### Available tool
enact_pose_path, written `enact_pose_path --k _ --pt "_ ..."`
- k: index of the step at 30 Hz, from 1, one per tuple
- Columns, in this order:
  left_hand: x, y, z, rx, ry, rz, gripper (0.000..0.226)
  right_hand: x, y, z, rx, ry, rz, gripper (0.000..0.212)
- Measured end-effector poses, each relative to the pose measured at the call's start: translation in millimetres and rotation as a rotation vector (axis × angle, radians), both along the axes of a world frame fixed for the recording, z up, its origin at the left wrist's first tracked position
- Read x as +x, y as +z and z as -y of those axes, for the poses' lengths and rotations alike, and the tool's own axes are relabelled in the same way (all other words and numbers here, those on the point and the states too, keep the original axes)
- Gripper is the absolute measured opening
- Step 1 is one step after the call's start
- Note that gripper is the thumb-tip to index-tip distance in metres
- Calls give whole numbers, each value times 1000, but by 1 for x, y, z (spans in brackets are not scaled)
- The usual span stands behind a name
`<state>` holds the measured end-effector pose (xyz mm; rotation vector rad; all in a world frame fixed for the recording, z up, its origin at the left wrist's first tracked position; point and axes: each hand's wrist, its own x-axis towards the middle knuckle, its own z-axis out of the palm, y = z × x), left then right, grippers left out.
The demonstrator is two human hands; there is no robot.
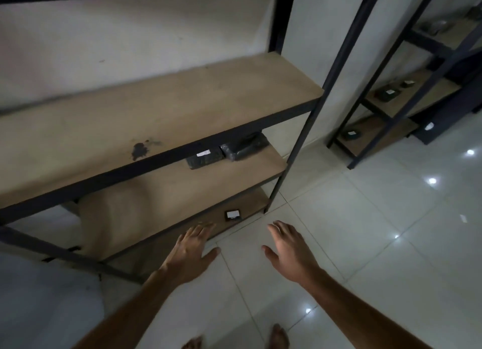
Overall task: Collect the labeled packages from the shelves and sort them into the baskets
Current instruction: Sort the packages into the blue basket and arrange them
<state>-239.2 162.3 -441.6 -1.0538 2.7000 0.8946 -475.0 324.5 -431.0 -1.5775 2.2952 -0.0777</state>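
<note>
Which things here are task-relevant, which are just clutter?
Job:
labeled package, middle shelf
wrapped package beside it
small labeled package, bottom shelf
labeled packages on far rack
left hand, right hand, both empty

Not:
dark stain
tile floor

left hand (pixel 191 255) bare | right hand (pixel 290 252) bare | forearms sleeveless | feet apparently bare

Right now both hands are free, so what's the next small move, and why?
Probably lower the left hand to the small package on the bottom shelf: it lies nearest, just ahead of the fingers, and both hands, the right hand too, hold nothing.
</note>
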Motion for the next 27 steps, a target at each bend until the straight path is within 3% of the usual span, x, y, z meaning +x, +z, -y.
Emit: enact_pose_path --k 7,16,27 --pt "-63 -64 -5 -23 158 -15 78 -71 -67 14 -59 130 12 61" --pt "-92 -199 41 -198 274 -55 80 -126 -217 57 -95 198 4 63" --pt "-102 -368 95 -851 374 -72 97 -123 -461 146 -178 159 77 54"
